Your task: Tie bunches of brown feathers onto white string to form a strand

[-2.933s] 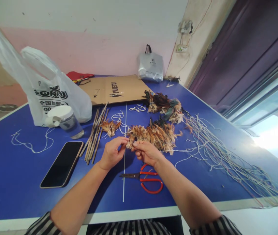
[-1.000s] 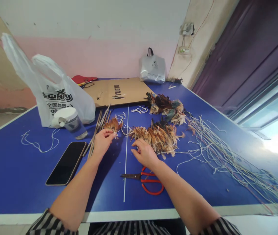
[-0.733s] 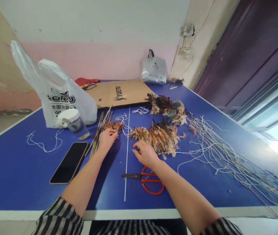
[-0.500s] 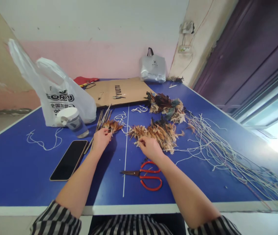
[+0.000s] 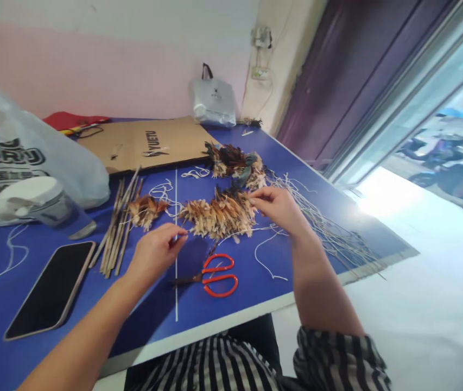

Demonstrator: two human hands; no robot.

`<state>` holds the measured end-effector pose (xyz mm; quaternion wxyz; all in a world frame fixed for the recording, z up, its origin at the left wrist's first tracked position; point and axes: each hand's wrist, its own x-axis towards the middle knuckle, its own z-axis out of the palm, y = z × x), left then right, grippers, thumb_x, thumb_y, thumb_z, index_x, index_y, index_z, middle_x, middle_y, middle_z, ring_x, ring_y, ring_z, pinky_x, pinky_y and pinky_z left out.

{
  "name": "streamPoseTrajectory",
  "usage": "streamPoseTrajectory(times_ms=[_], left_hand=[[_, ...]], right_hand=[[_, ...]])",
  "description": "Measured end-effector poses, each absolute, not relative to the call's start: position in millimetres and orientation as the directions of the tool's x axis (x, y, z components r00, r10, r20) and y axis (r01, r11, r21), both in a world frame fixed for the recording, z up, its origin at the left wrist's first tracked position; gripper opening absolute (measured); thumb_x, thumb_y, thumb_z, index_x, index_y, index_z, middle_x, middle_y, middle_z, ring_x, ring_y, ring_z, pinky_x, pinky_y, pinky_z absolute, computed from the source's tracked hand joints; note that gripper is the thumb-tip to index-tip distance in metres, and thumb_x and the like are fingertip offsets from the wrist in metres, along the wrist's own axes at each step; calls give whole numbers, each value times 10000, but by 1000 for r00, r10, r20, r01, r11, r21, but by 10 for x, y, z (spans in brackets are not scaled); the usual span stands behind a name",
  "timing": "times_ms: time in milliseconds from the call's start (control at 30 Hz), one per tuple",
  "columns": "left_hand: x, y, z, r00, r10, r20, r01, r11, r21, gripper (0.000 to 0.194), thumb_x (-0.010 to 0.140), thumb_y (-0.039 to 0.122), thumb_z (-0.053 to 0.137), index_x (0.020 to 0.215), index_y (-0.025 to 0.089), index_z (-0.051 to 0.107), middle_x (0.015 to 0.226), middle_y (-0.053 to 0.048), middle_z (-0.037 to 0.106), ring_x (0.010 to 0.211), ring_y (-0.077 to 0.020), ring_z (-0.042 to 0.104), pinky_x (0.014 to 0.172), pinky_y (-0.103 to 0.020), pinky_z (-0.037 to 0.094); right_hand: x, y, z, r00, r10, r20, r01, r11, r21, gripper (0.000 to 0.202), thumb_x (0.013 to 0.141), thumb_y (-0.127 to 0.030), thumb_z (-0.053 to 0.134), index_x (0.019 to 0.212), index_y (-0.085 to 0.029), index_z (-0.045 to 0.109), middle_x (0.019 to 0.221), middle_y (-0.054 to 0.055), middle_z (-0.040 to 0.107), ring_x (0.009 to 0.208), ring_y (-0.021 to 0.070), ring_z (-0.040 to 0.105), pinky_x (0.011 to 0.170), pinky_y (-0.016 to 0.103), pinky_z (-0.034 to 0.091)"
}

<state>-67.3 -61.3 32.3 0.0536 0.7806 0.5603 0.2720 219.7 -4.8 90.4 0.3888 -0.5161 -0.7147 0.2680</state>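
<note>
A row of brown and cream feather bunches [image 5: 219,217] lies across the blue table. At its right end my right hand [image 5: 278,209] pinches at the feathers with thumb and forefinger. Just below its left end hovers my left hand [image 5: 158,250], thumb and forefinger together; anything between them is too small to make out. A separate small feather bunch [image 5: 146,210] rests beside several thin sticks [image 5: 115,228], with white thread at it. Red-handled scissors [image 5: 220,285] lie in front of the row, and loose white string [image 5: 270,260] trails to their right.
To the left are a phone [image 5: 52,290], a lidded clear cup [image 5: 66,209] and a white plastic bag [image 5: 80,176]. Behind lie cardboard [image 5: 133,142], darker feathers [image 5: 231,160] and a silver bag [image 5: 215,103]. Many long strings [image 5: 324,231] spread at right.
My view has turned right. My left hand has left the small feather bunch and moved toward the row. My right hand has gone from the row's left end to its right end.
</note>
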Motion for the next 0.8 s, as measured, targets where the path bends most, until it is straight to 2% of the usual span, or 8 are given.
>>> streamPoseTrajectory(times_ms=[100,200,400,467,533,633,700,800], left_hand=[[-491,-658,273,350,885,307,785,-456,420,212,811,316,471,816,220,661,820,-28,661,707,-159,593,654,-255,422],[-342,-614,265,426,874,233,770,-485,415,198,797,309,485,789,231,667,810,-27,664,743,-178,595,661,-266,414],[73,-433,249,455,886,88,822,-456,341,197,767,317,515,824,225,680,828,-62,660,778,-215,595,657,-285,405],[224,-381,202,432,898,89,856,-439,273,205,759,326,526,842,213,675,823,-81,653,779,-228,595,638,-290,400],[338,-338,135,394,914,97,888,-405,216,201,754,317,528,843,203,669,837,-94,645,772,-235,595,609,-288,392],[404,-289,48,368,926,85,905,-377,195,172,754,274,516,769,197,669,818,-99,636,759,-234,595,602,-288,390],[376,-264,41,383,918,105,887,-397,237,172,749,253,510,712,195,667,792,-94,631,745,-225,589,610,-289,393],[257,-250,152,412,896,166,798,-443,408,148,720,262,542,663,192,659,726,-63,626,663,-183,571,605,-277,398]], right_hand=[[2640,-118,825,-242,944,224,737,329,-591,142,717,-253,580,772,-190,694,706,22,654,570,116,523,589,261,404],[2905,-163,577,-225,965,132,862,261,-436,133,714,-202,575,769,-205,696,788,25,666,707,152,578,694,275,418],[2722,-140,126,-245,965,92,932,260,-253,256,725,-229,587,971,-227,659,1000,68,590,864,189,575,741,278,422],[2601,-112,61,-232,969,89,929,248,-275,261,722,-217,582,973,-209,652,1044,90,560,857,201,576,718,290,426],[2537,-87,35,-218,972,88,917,235,-323,178,734,-189,553,872,-181,664,1028,100,558,834,198,579,699,290,427],[2574,-78,67,-221,970,98,890,242,-386,120,744,-162,530,765,-161,649,957,82,590,837,175,578,715,268,428],[2655,-97,132,-244,966,89,863,258,-434,99,745,-171,538,774,-160,632,866,50,623,779,141,586,692,237,436],[2767,-144,275,-301,953,-2,694,218,-686,116,773,-229,519,818,-149,590,751,16,642,558,79,553,541,193,431]])
